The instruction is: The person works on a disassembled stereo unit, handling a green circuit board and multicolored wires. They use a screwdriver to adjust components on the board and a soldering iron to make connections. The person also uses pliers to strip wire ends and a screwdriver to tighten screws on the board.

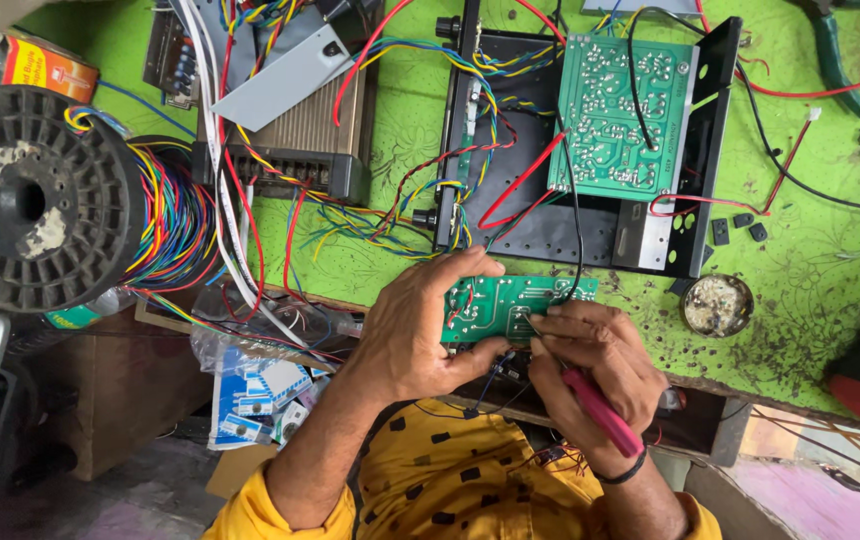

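At the near edge of the green bench (830, 260), the left hand (415, 335) is pinching the small green circuit board (510, 305), long axis running left-right, while the right hand (590, 365), its grip closed around a pink-handled tool (600, 410), is touching the board's right half.

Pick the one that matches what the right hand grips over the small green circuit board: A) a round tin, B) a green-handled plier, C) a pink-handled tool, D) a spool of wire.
C: the right hand holds a pink-handled tool with its tip at the small green circuit board, which the left hand steadies.
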Action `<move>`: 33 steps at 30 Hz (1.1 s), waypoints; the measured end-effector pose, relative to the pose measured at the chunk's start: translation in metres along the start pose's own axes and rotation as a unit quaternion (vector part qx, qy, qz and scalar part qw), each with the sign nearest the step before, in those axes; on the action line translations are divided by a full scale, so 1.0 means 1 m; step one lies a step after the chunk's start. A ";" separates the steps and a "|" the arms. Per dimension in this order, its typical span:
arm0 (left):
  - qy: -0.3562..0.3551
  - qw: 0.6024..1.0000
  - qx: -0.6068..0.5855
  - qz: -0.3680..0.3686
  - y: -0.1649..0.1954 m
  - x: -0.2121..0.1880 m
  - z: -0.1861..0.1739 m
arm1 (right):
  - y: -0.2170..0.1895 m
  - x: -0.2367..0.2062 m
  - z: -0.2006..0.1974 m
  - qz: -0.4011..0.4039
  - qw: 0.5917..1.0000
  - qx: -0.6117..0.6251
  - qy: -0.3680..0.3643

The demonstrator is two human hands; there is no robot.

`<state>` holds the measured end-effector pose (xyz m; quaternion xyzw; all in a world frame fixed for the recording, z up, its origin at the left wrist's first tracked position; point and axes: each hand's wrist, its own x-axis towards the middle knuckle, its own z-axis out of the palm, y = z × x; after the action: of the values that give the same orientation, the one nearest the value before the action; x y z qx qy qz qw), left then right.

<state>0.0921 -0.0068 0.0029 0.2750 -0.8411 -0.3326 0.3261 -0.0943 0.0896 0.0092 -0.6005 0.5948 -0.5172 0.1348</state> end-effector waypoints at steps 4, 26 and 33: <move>0.000 1.000 0.003 0.005 -0.001 -0.001 0.000 | -0.001 -0.002 -0.002 0.002 1.000 -0.025 -0.012; 0.002 1.000 -0.002 0.010 0.000 0.001 0.000 | 0.001 -0.003 0.000 -0.014 0.999 -0.035 -0.007; -0.003 1.000 -0.007 0.001 0.000 0.000 0.001 | 0.001 -0.004 0.000 -0.010 0.999 -0.036 -0.010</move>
<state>0.0920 -0.0064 0.0023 0.2706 -0.8402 -0.3389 0.3257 -0.0941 0.0929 0.0061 -0.6156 0.6057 -0.4910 0.1141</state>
